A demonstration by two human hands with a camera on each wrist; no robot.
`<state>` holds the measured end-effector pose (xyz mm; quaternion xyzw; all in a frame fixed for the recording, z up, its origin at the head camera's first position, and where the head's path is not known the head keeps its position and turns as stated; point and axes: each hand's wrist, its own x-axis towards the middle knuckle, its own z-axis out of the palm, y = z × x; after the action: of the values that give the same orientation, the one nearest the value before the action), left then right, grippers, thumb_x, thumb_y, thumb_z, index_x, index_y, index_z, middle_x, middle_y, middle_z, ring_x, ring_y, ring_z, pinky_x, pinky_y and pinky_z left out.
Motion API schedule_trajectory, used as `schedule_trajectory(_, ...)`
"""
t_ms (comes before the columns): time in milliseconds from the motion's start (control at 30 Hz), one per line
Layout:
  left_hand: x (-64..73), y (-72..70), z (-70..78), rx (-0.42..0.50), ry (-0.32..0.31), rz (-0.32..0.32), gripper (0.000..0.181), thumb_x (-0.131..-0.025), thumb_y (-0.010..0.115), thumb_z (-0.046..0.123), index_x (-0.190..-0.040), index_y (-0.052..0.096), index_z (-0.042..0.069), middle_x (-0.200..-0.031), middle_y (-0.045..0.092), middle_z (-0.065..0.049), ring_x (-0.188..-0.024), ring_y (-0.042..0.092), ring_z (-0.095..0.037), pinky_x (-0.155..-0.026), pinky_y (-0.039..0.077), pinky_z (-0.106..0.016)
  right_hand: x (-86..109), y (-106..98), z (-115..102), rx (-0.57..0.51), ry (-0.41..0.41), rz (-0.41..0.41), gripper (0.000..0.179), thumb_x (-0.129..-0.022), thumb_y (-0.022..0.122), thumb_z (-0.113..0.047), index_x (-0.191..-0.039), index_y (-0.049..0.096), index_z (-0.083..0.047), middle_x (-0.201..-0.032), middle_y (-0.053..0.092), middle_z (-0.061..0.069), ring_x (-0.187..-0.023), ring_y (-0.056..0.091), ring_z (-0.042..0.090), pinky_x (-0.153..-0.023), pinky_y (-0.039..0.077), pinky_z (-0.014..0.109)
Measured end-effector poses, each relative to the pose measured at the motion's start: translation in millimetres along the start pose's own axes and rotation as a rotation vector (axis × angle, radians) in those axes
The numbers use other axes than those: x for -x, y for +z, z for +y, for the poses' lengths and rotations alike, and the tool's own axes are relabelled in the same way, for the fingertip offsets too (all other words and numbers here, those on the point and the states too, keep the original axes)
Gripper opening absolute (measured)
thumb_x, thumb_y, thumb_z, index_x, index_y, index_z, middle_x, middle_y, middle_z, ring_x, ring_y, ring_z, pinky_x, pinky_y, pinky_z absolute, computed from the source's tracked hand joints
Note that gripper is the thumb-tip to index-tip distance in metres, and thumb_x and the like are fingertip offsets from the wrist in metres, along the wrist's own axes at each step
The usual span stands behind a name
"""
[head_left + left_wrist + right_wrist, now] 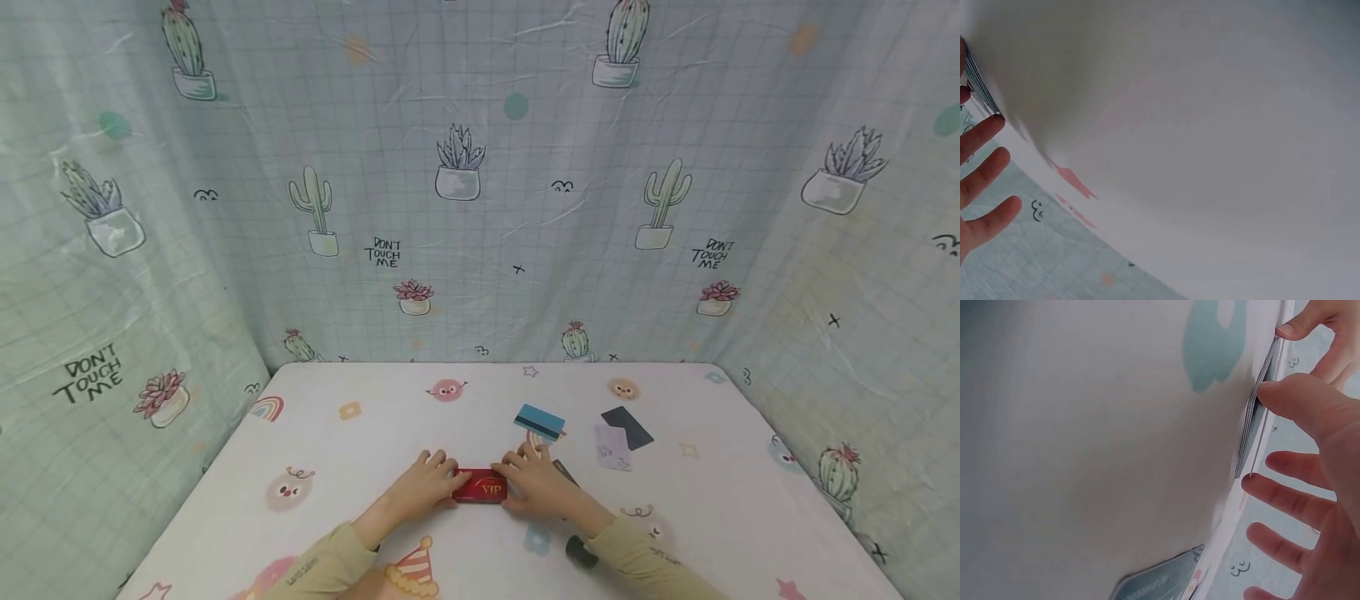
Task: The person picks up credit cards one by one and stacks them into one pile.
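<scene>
A stack of cards with a red VIP card [481, 492] on top lies between both hands near the table's middle. The left hand [426, 485] pinches its left end, thumb on the top face. At the right end, the right hand [542, 483] holds the stack with thumb and fingers. In the right wrist view the card stack [1254, 412] shows as several thin edges, one card's edge standing apart from the others at a fingertip. The left wrist view catches only the stack's edge [984, 87] beside spread fingers.
A blue card [540, 422] lies beyond the right hand. Farther right, a black card [633, 427] is partly overlapped by a pale purple card [612, 448]. Another dark card [566, 472] peeks out behind the right hand. A small black object [581, 552] sits by the right sleeve.
</scene>
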<state>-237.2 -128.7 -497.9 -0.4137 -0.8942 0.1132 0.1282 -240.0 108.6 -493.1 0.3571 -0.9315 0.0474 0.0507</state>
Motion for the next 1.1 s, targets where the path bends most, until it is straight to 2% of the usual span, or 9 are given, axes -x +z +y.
schedule_trajectory(433,1.3,1.4,-0.6,-0.005,0.01,0.025,0.044,-0.08,0.059,0.045,-0.118,0.053,0.024,-0.104,0.058,0.001,-0.095,0.05,-0.018,-0.083,0.044,-0.042,-1.5,0.5,-0.3,-0.001,0.033,-0.04,0.054,-0.075,0.066,-0.042,-0.123,0.051,-0.02,-0.112,0.055,-0.003,-0.098,0.042,0.016,-0.092,0.033,0.06)
schedule_trajectory(633,1.0,0.5,-0.2,0.0,0.014,0.065,0.044,-0.078,0.062,0.043,-0.115,0.055,0.023,-0.102,0.059,0.001,-0.094,0.051,-0.018,-0.083,0.045,-0.047,-1.2,-0.2,-0.7,-0.007,0.038,-0.046,0.055,-0.075,0.066,-0.042,-0.123,0.052,-0.019,-0.111,0.055,-0.003,-0.096,0.041,0.015,-0.091,0.034,0.059)
schedule_trajectory(900,0.9,-1.9,-0.4,0.036,-0.014,0.005,0.046,-0.078,0.061,0.043,-0.119,0.054,0.024,-0.105,0.059,0.002,-0.097,0.05,-0.018,-0.087,0.043,-0.048,-4.1,-0.8,-2.2,-0.01,0.066,-0.083,0.057,-0.073,0.067,-0.042,-0.123,0.051,-0.02,-0.11,0.055,-0.002,-0.099,0.042,0.018,-0.093,0.032,0.059)
schedule_trajectory(1100,-0.1,-3.2,-1.5,0.063,-0.026,0.001,0.048,-0.078,0.06,0.045,-0.12,0.054,0.024,-0.104,0.06,0.003,-0.096,0.049,-0.017,-0.086,0.042,-0.048,-6.8,-2.5,-4.2,-0.01,0.089,-0.102,0.06,-0.071,0.069,-0.043,-0.123,0.051,-0.021,-0.108,0.056,-0.002,-0.098,0.041,0.018,-0.093,0.032,0.057)
